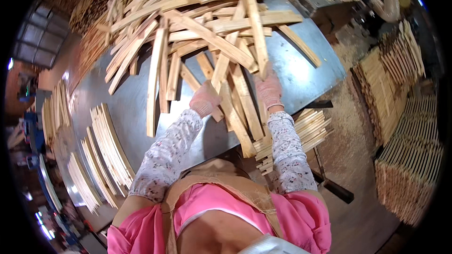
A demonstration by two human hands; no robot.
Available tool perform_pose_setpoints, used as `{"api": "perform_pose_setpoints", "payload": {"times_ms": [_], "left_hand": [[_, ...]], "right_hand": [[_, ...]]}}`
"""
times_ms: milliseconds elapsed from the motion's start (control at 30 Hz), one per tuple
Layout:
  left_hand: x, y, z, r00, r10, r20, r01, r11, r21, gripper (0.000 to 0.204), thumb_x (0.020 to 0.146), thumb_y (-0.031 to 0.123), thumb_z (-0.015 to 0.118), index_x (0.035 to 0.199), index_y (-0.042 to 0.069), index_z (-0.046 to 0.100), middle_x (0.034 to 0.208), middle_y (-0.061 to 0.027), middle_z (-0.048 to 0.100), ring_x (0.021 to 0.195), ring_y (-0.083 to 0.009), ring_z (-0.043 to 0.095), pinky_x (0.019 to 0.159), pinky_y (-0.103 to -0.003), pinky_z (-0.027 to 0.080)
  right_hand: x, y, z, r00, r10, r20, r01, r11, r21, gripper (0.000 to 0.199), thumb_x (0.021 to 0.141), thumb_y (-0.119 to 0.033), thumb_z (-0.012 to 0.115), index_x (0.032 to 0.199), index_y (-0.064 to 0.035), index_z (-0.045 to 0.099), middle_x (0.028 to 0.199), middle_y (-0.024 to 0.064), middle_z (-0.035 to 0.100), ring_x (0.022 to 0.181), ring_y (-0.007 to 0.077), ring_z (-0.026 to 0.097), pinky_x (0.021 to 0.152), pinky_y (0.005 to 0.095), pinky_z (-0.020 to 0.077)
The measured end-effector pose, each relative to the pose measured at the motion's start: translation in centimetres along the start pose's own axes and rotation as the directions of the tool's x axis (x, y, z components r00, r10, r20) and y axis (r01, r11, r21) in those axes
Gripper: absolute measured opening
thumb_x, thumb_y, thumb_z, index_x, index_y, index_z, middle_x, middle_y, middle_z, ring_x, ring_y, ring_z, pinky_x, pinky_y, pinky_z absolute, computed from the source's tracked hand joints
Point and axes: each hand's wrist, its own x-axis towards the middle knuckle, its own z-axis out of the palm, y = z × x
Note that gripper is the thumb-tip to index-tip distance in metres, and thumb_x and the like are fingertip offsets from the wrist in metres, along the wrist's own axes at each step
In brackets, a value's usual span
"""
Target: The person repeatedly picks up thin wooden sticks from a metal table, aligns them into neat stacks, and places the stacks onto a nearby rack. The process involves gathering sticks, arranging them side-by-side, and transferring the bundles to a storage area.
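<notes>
While both gloved hands work at the near side of the heap, the R hand has its fingers closed round the near end of one wood slat, the R slat, & the L hand looks clenched on the near end of another, the L slat; undersides of the fingers are hidden, so can't tell the exact grip. Both slats lie on the slat pile, approx. mid-table. R slat's long axis runs almost straight away from the person, far end tipped slightly L. L slat's axis slants the other way, far end leaning R, so the two draw together going away & spread toward the hands. Betw. the hands, a few loose slats point at the person, incl. one long slat w/ its near end past the edge of the metal table. On the table's L side, sorted slats lie in rows, long axes roughly fore-aft. More stacked slats stand on the floor, far R.
</notes>
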Motion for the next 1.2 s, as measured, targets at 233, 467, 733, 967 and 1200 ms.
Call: {"api": "perform_pose_setpoints", "payload": {"times_ms": [233,467,733,967,1200], "left_hand": [[-21.2,-24.6,-1.1,0.998,-0.064,-0.008,0.063,0.996,-0.055,0.062,0.089,0.046,0.078,0.132,0.003,0.064,0.109,-0.0256,0.075,0.106,-0.0439,0.073,0.095,-0.051,0.058],[-35.2,-42.6,10.6,0.823,-0.397,-0.406,-0.037,0.677,-0.735,0.041,0.105,0.033,0.067,0.132,0.003,0.065,0.102,-0.0055,0.073,0.091,-0.0155,0.068,0.08,-0.035,0.056],[-24.9,-48.1,4.6,0.481,-0.396,-0.782,0.519,0.848,-0.11,0.035,0.098,0.033,0.068,0.124,0.01,0.07,0.152,-0.0202,0.058,0.148,-0.0393,0.047,0.128,-0.054,0.028],[-25.1,-48.7,0.7,0.587,-0.395,-0.707,0.06,0.892,-0.448,0.094,0.099,0.052,0.072,0.166,-0.003,0.036,0.147,-0.0296,0.06,0.138,-0.0437,0.053,0.123,-0.052,0.035],[-25.1,-50.6,-8.3,0.751,-0.544,-0.375,-0.373,0.12,-0.92,0.038,0.099,0.017,0.076,0.13,0.001,0.062,0.095,-0.0054,0.071,0.081,-0.0148,0.067,0.071,-0.029,0.056]], "right_hand": [[0.5,6.2,2.7,0.988,-0.014,-0.151,0.09,0.853,0.515,0.077,0.093,-0.012,0.077,0.161,0.0026,0.042,0.148,0.0193,0.061,0.131,0.0296,0.062,0.117,0.0377,0.0465],[-8.2,-13.9,3.3,0.972,-0.198,-0.124,0.23,0.902,0.366,0.073,0.093,-0.015,0.079,0.157,0.0048,0.048,0.139,0.0191,0.067,0.128,0.0281,0.064,0.115,0.0367,0.0474],[-21.3,-29.3,18.0,0.755,-0.55,0.358,0.246,0.743,0.623,0.054,0.098,-0.022,0.081,0.141,0.0037,0.063,0.114,0.0121,0.077,0.1,0.023,0.072,0.09,0.0361,0.0587],[-34.4,-33.5,27.9,0.599,-0.675,0.43,0.529,0.737,0.42,0.066,0.096,-0.041,0.075,0.151,-0.0085,0.057,0.125,0.0251,0.073,0.111,0.0437,0.071,0.096,0.0509,0.0584],[-24.5,-30.3,22.8,0.192,-0.886,0.422,0.963,0.254,0.093,0.039,0.096,-0.008,0.059,0.133,-0.0053,0.07,0.125,0.021,0.073,0.117,0.0411,0.067,0.101,0.0522,0.053]]}}
